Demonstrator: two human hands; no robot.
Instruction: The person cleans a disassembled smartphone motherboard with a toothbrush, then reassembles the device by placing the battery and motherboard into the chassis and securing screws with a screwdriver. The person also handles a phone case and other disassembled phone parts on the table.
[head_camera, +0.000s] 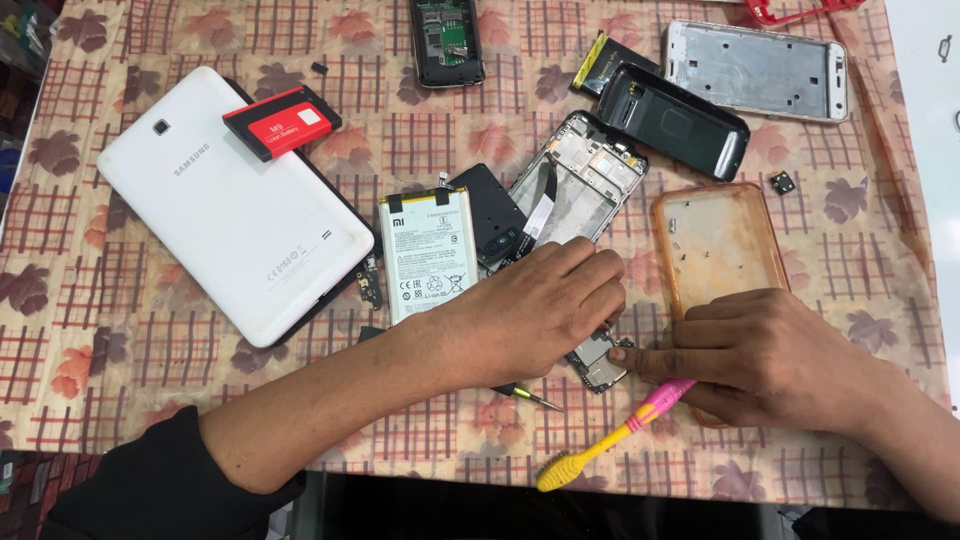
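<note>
My left hand (535, 310) reaches in from the lower left, fingers curled down onto a small dark circuit board (597, 362) on the patterned tablecloth (120, 340). A screwdriver tip (535, 399) pokes out from under its wrist; I cannot tell whether the hand grips it. My right hand (765, 355) comes from the right. It holds a pink and yellow toothbrush (600, 447) with the bristles toward the table's near edge, and one fingertip presses on the board's right side.
A white tablet (230, 210) lies face down at left with a red battery (282, 122) on it. A white phone battery (428, 250), an opened phone frame (580, 180), an orange clear case (715, 245), a black back cover (672, 120) and a silver frame (757, 70) lie around.
</note>
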